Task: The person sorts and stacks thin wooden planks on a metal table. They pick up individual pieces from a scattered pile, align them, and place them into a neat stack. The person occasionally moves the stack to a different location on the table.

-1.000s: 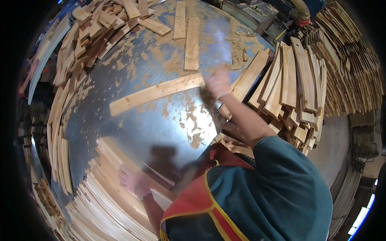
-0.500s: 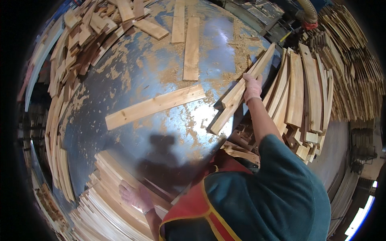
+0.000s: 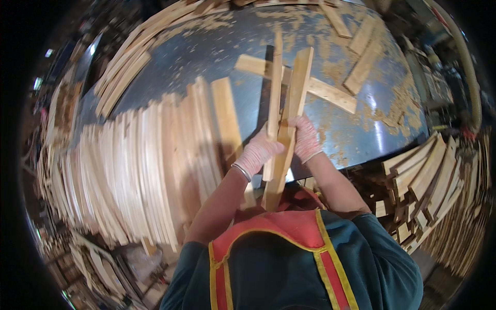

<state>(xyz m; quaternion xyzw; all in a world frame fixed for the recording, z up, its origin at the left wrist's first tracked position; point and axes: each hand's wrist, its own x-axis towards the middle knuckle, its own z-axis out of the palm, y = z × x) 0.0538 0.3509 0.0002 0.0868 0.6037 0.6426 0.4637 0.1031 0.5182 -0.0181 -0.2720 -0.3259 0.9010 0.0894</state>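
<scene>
Both my hands wear pale pink-and-white knit gloves and are together in front of my chest, above the metal table. My left hand (image 3: 260,151) is closed around a narrow wooden board (image 3: 275,88), seen mostly on edge. Closed on a second, wider wooden board (image 3: 300,77) is my right hand (image 3: 306,135). The two boards stand close side by side, pointing away from me, and their lower ends reach near my apron. Behind them another board (image 3: 330,95) lies slantwise on the table. To the left of my left hand, a long row of boards (image 3: 139,155) is packed side by side.
The blue-grey metal table (image 3: 206,54) carries scattered sawdust. Loose boards (image 3: 364,59) lie at its far right, and several longer ones (image 3: 126,77) at the far left. A stack of boards (image 3: 426,170) stands off the right edge. A ribbed hose (image 3: 467,77) hangs beyond.
My right hand has brought the two boards from the right side to the middle. My left hand has left the packed row and taken hold of one of them. The view has swung left.
</scene>
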